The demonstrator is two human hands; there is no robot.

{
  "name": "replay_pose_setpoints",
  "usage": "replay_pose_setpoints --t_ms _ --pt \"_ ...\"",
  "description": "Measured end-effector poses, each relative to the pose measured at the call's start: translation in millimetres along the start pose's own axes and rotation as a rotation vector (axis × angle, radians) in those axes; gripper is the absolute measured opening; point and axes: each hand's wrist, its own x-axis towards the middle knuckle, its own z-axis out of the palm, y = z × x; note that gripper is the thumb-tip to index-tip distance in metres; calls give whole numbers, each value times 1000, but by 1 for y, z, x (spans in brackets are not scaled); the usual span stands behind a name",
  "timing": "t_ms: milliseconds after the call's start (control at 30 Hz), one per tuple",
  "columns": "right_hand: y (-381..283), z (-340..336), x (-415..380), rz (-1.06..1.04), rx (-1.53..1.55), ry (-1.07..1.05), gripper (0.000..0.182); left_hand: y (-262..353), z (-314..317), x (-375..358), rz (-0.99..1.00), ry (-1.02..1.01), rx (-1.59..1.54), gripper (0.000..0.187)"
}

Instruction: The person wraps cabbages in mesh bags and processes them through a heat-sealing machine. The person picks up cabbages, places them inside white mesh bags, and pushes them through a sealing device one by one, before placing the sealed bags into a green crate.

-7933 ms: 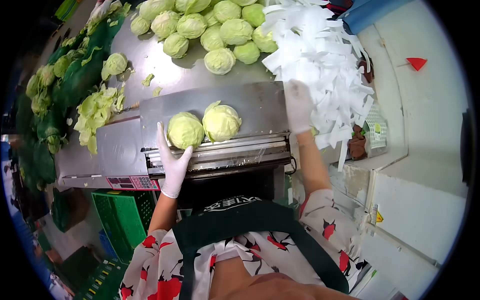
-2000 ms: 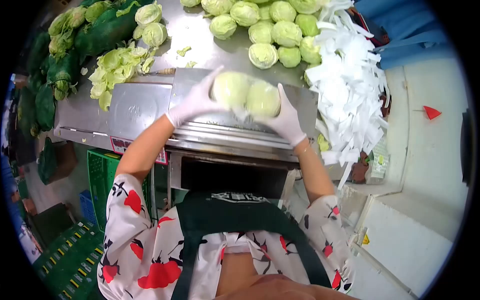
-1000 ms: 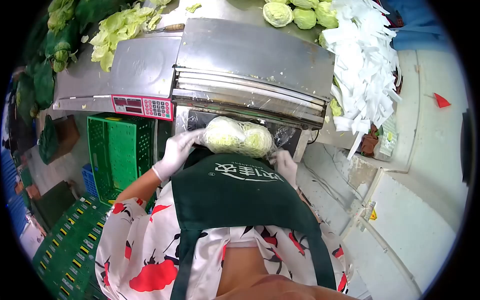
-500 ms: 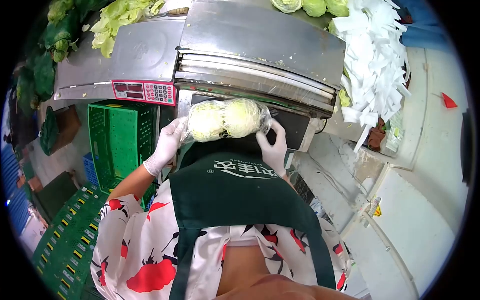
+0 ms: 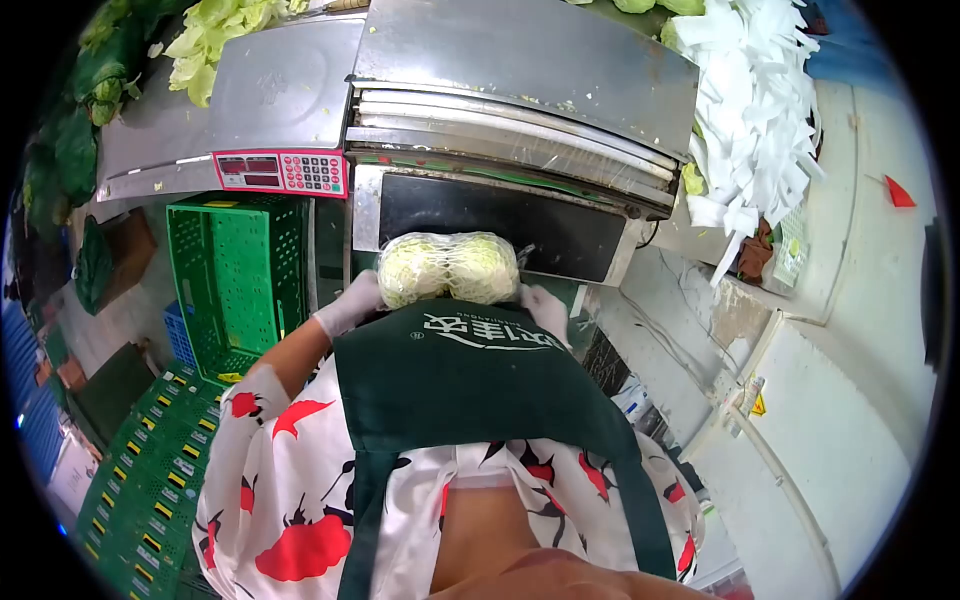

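Steel wrapping machine (image 5: 530, 50) at top, dark green apron (image 5: 480, 400) below, and between them the film-wrapped cabbage pair (image 5: 450, 268), clamped at its ends in the grip of left hand (image 5: 350, 303) and right hand (image 5: 545, 308), fingertips partly hidden, apparently so the round pair sits level and cannot roll.

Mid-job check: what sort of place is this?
Probably a produce-packing station: it shows a film-wrapped pair of cabbages, a digital scale and what looks like a film-wrapping machine.
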Motion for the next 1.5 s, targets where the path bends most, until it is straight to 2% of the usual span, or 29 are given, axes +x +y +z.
replay_pose_setpoints --t_ms 67,167,233,267,333,367,400,433,500,533,567,600,633,700,733,767,833,867,900,967,1033,1100,1133,1233,1267,1300,1367,1467,1500 --pt "-10 27 24 -132 -4 -114 32 7 20 9 221 9 -248 21" --pt "-45 37 30 -567 771 -206 29 35 23 -4 358 78 -578 20" --pt "-75 24 25 -287 1054 -517 26 69 8 -21 525 27 -369 21" --pt "-93 17 22 -133 1181 -676 25 95 4 -42 760 12 -239 25" --pt "-159 -28 32 -592 822 -873 14 121 -10 -29 967 -441 -482 35" --pt "-181 -41 23 -294 1124 -1109 11 138 -4 -34 951 -548 -701 40" --pt "-191 -45 23 -254 1002 -1072 13 155 2 -40 928 -659 -917 45" --pt "-200 -51 23 -218 880 -1037 14 179 27 -74 955 -420 -981 50" --pt "-220 -75 9 -322 876 -747 19 174 28 -94 862 -713 -957 52" --pt "-223 -86 4 -370 874 -613 21 162 16 -90 885 -770 -753 50" --pt "-218 -87 9 -210 1181 -593 39 148 3 -87 893 -813 -549 51" --pt "-212 -84 7 -270 1210 -682 45 149 0 -95 863 -719 -534 54" --pt "-215 -80 10 -384 1012 -702 50 154 -1 -114 629 -581 -686 55" --pt "-228 -70 14 -656 403 -606 58 153 -9 -114 526 -454 -1020 58" --pt "-242 -62 19 -475 483 -676 52 155 -16 -119 577 -461 -1179 64" --pt "-257 -53 22 -554 533 -629 48 156 -20 -128 733 -338 -1184 80" --pt "-289 -26 20 -701 639 -538 40 147 -29 -127 1248 -104 -1115 79" --pt "-309 -14 20 -584 796 -585 40 150 -31 -133 1212 382 -817 118" --pt "-327 -5 21 -512 864 -648 43 139 -32 -120 1413 579 -626 117" --pt "-363 8 22 -794 534 -639 55 93 -66 -97 1203 838 -435 100" --pt "-396 7 12 -1084 215 -710 73 74 -110 -104 1123 507 -965 81" --pt "-398 6 16 -1173 -12 -611 76 39 -155 -93 1068 558 -1164 69" --pt "-400 -4 19 -1018 102 -638 71 22 -171 -85 1007 784 -1069 68" --pt "-381 -37 43 -709 463 -515 40 -84 -268 -26 847 764 -1300 63" --pt "-371 -48 53 -687 494 -391 36 -90 -279 -23 790 867 -1288 61" --pt "-365 -62 62 -675 521 -277 32 -91 -279 -19 672 1164 -1189 64" --pt "-353 -92 72 -495 608 -207 30 -113 -289 6 517 1361 -1053 68" --pt "-333 -122 92 -508 593 12 27 -117 -281 51 666 1194 -930 70" --pt "-327 -136 99 -507 506 105 26 -126 -292 71 554 1099 -978 70"
